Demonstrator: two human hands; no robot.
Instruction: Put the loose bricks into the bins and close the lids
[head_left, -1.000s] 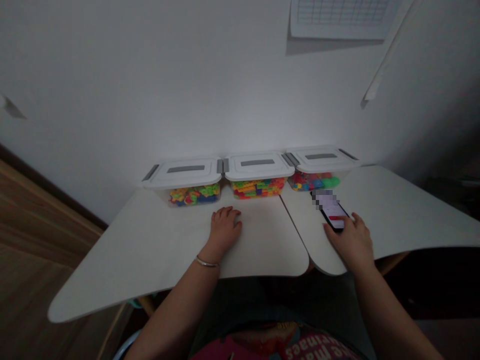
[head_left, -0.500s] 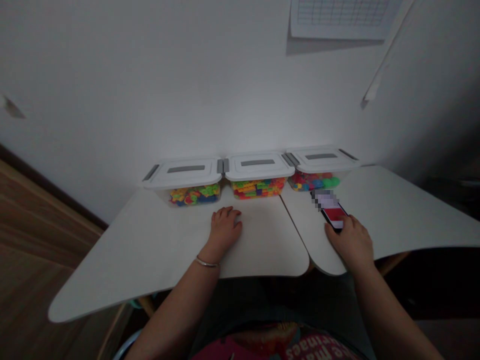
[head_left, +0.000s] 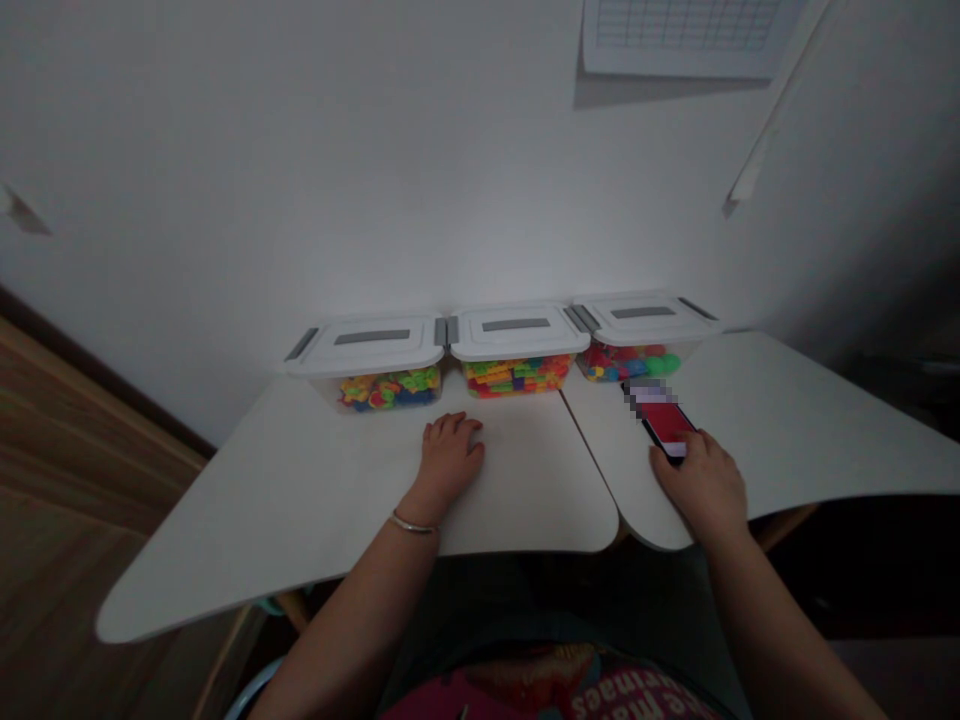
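My left hand [head_left: 451,455] lies palm down on the white tabletop [head_left: 525,470], fingers loosely spread and holding nothing. A silver bangle [head_left: 412,523] circles that wrist. To the right, a smartphone [head_left: 664,422] lies face up with a red area on its lit screen; part of it is pixelated. My right hand [head_left: 706,485] is closed about the phone's near end, thumb by its left edge and a fingertip over the screen. Beyond my hands stand a left box [head_left: 367,345], a middle box [head_left: 517,332] and a right box [head_left: 645,318], all lidded and holding colourful plastic pieces.
A wall [head_left: 450,180] rises directly behind the boxes. On it hangs a sheet with a printed grid [head_left: 679,35]. A seam [head_left: 589,450] divides the two table sections. Wooden panelling [head_left: 75,480] stands at the left.
The red area on the phone screen has grown upward. Both hands and the boxes stay in place.
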